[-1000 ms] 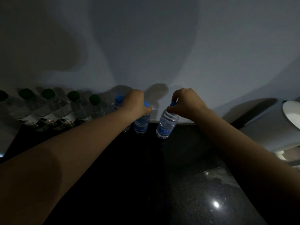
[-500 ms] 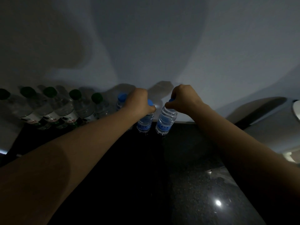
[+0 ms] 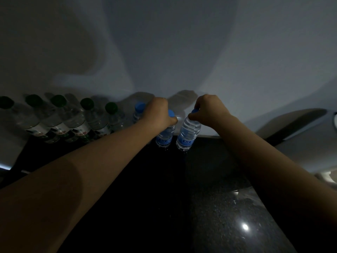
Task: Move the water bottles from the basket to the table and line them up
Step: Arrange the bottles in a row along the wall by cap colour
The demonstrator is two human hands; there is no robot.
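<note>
A row of water bottles stands on the dark table against the wall. Several green-capped bottles fill the left part. To their right stand three blue-capped ones. My left hand grips the neck of the middle blue-capped bottle. My right hand grips the neck of the rightmost blue-capped bottle, which leans slightly. A third blue-capped bottle stands just left of my left hand. The basket is out of view.
The grey wall rises directly behind the row. A pale rounded object sits beyond the table's right edge. A lamp reflection glints on the polished tabletop.
Both hands have shifted slightly left with their bottles, and the gap between the two blue-capped bottles has narrowed.
</note>
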